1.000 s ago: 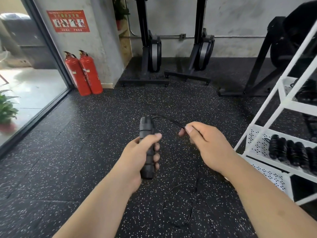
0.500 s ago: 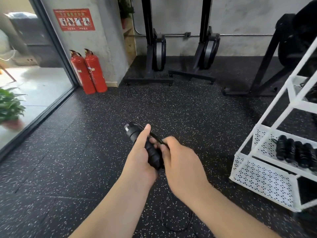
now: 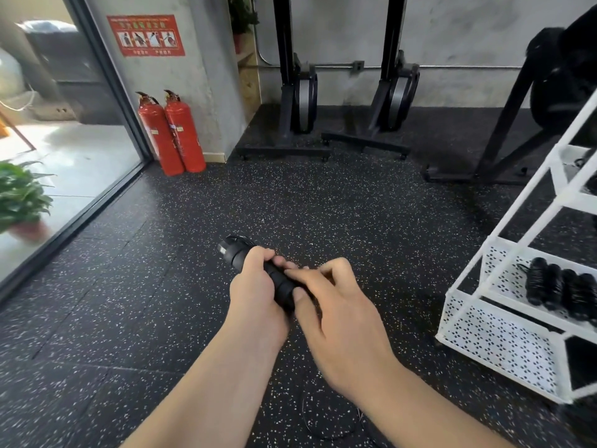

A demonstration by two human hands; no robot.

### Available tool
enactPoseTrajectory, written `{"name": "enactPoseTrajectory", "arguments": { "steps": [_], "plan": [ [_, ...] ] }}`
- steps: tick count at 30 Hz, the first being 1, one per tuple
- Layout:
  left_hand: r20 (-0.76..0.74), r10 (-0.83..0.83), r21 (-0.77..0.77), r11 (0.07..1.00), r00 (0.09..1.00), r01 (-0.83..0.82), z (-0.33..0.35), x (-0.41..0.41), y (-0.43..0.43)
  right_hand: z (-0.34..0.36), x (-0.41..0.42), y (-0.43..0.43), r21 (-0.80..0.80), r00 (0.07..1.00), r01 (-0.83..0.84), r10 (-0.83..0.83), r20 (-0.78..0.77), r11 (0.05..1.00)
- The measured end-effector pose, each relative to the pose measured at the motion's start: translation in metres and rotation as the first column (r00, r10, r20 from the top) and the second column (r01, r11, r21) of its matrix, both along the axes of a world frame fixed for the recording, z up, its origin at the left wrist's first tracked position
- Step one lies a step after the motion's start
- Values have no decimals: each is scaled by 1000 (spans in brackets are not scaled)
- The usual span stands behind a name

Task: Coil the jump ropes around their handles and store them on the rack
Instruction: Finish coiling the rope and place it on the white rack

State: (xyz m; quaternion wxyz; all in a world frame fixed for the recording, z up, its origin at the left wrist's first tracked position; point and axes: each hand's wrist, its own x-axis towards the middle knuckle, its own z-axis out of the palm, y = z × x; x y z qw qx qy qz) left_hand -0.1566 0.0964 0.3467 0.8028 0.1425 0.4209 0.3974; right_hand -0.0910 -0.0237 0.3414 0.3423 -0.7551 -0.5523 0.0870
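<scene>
My left hand grips the black jump rope handles, which point up and to the left over the floor. My right hand is against the handles' lower end, thumb and fingers curled on them; the cord itself is hidden there. A slack loop of thin black rope lies on the floor beneath my forearms. To the right stands the white rack, with several coiled black jump ropes lying side by side on its lower shelf.
Two red fire extinguishers stand by the concrete pillar at the back left. Black exercise machines line the back wall, and another black frame is behind the rack. A glass wall and a potted plant are at the left.
My right hand has come from pulling the cord out to the right to lie against the handles. The handles have tilted from upright to pointing up-left.
</scene>
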Motion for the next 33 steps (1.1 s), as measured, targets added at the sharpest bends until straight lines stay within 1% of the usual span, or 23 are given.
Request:
{"name": "enactPoseTrajectory", "arguments": {
  "steps": [3, 6, 12, 16, 17, 19, 21, 22, 24, 25, 26, 27, 28, 29, 30, 31, 32, 33],
  "plan": [
    [-86, -5, 50, 999, 996, 9, -3, -4, -1, -3, -4, -2, -34, 999, -48, 48, 4, 998],
    [-146, -31, 45, 998, 989, 38, -4, -4, -8, -8, -2, 2, -45, 995, -80, 77, -63, 996],
    [-159, -2, 60, 998, 987, 12, -4, 1, -19, -19, 3, 6, -8, 998, -54, 53, -30, 999],
    [-161, -20, 54, 998, 987, 29, -7, 2, -22, -21, 6, 6, -3, 997, -39, 39, -61, 999],
    [-160, -33, 57, 997, 987, 43, -8, 2, -21, -21, 6, 6, -2, 998, -33, 33, -55, 999],
    [-98, -101, 61, 992, 990, 107, -9, 2, -18, -20, 9, 9, 17, 998, -4, 5, -66, 1000],
    [-17, -202, 95, 975, 979, 203, -8, 1, -13, -16, 19, 13, 27, 988, 37, -33, -149, 999],
    [14, -233, 141, 963, 972, 229, -5, 0, -11, -12, 26, 15, 18, 977, 50, -45, -210, 999],
    [-21, -267, 253, 931, 963, 264, 1, 0, -13, -3, 43, 15, -16, 931, 56, -58, -360, 998],
    [-93, -271, 318, 904, 958, 286, 1, 0, -14, 1, 52, 14, -39, 901, 59, -70, -428, 997],
    [-216, -259, 388, 862, 941, 327, 1, -1, -15, 5, 62, 12, -71, 871, 64, -90, -483, 995],
    [-395, -212, 470, 789, 894, 395, -1, -3, -16, 8, 72, 9, -110, 846, 64, -113, -521, 992],
    [-594, -104, 555, 665, 798, 500, -2, -7, -16, 10, 81, 6, -150, 830, 60, -133, -541, 987],
    [-751, 86, 604, 489, 655, 629, -6, -12, -13, 12, 89, 2, -189, 829, 52, -148, -540, 981],
    [-805, 309, 586, 290, 506, 756, -10, -17, -12, 13, 97, -2, -226, 840, 37, -153, -520, 973],
    [-773, 499, 511, 121, 392, 851, -11, -21, -13, 15, 103, -6, -263, 861, 11, -143, -487, 965],
    [-719, 614, 415, 4, 325, 910, -15, -23, -13, 16, 108, -10, -297, 887, -24, -117, -447, 954],
    [-689, 667, 324, -67, 284, 944, -17, -24, -16, 19, 110, -13, -328, 909, -66, -79, -409, 942]
  ]
}}
